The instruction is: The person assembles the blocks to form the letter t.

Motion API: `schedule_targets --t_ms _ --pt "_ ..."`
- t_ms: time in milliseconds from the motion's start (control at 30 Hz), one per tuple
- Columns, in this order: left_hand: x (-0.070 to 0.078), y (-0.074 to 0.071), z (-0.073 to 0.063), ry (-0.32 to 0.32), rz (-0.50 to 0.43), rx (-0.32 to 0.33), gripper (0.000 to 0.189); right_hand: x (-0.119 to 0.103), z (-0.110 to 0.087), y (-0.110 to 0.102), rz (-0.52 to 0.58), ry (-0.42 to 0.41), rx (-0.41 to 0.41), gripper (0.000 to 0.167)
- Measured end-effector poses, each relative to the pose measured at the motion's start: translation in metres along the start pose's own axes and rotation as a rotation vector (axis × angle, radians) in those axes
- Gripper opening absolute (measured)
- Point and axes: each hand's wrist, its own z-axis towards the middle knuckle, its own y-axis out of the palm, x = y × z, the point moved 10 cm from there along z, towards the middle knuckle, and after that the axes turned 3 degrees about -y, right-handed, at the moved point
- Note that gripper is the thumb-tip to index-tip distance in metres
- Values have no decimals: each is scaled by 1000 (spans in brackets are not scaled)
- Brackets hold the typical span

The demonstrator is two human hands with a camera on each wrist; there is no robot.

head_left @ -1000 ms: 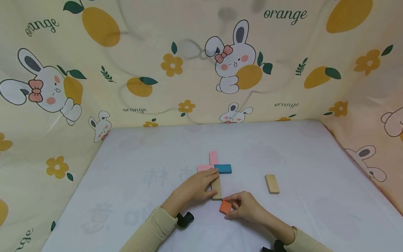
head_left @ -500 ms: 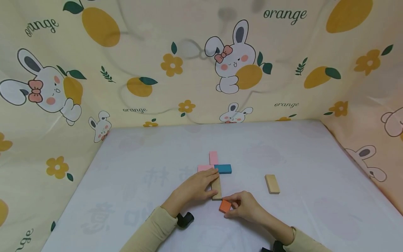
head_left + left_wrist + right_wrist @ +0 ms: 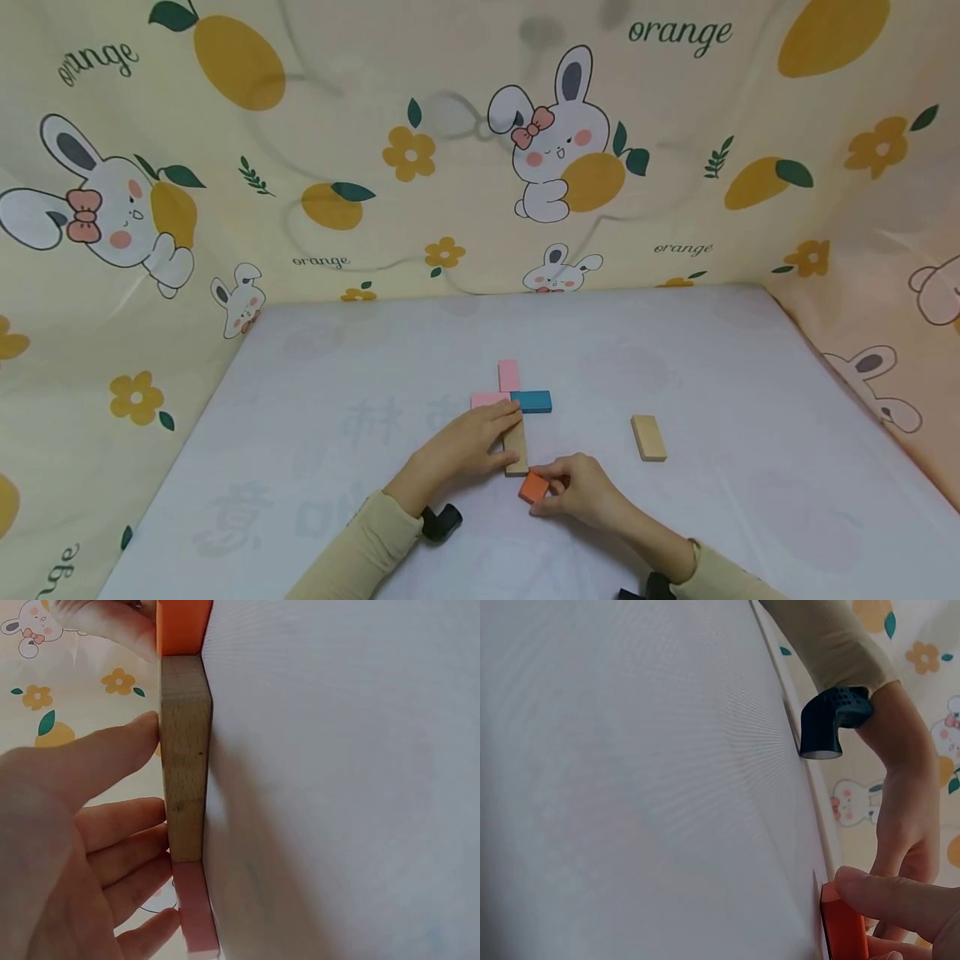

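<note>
In the head view my left hand lies with extended fingers along a plain wooden block, its fingertips reaching the seam with the coloured blocks. The left wrist view has the thumb and fingers at the top edge of that wooden block and of a pink block. My right hand pinches an orange block between thumb and fingers. The orange block meets the wooden block's near end, slightly turned. Beyond lie a blue block, a partly covered pink block and another pink block.
A loose wooden block lies apart to the right on the white-covered table. A printed cloth with rabbits and fruit hangs behind and around the table. Each wrist wears a dark camera, one of them the left camera.
My right hand has shifted the orange block slightly up and left, closer to the wooden block's near end. The left hand and the other blocks stay where they were.
</note>
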Motion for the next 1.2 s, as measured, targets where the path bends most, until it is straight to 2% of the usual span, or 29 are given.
schedule_targets --t_ms 200,433,767,1200 --pt "2 -2 0 13 -23 5 59 -1 0 0 28 -32 -3 50" --pt "2 -1 0 16 -28 6 58 3 0 1 28 -9 -18 53" --pt "0 -1 0 -2 -24 -7 60 0 0 1 24 -13 -10 50" --pt "1 -1 1 13 -29 7 59 1 -1 2 35 -22 -14 51"
